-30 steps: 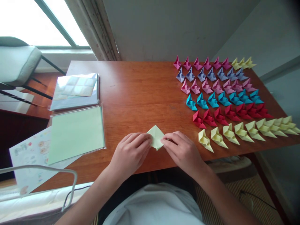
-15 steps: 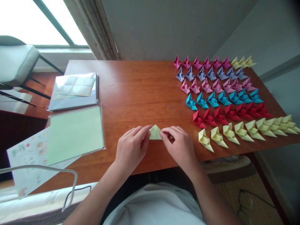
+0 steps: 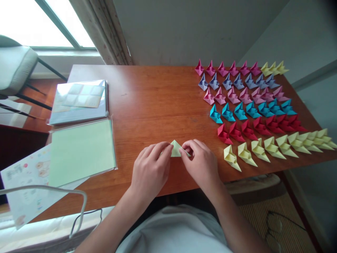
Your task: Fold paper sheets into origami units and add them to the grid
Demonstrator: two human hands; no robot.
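A small piece of pale green folded paper (image 3: 176,149), triangular with its peak away from me, is held just over the near part of the wooden table. My left hand (image 3: 152,163) is closed on its left side, the fingertips covering that corner. With thumb and forefinger, my right hand (image 3: 199,158) pinches the right corner, and a bit of paper shows past the fingers. To the right of my hands stand rows of folded paper boats, the nearest a pale yellow boat (image 3: 231,158).
Behind the yellow row are rows with a red boat (image 3: 223,134), a blue boat (image 3: 215,114) and pink and purple ones. Packs of paper, one with a light green sheet (image 3: 81,153) on top, lie left on the table (image 3: 147,102). A white cable (image 3: 65,190) arches at lower left.
My right fingers have shifted slightly on the right corner, which now shows beyond them. My left hand covers a little more of the left side. The view has moved slightly.
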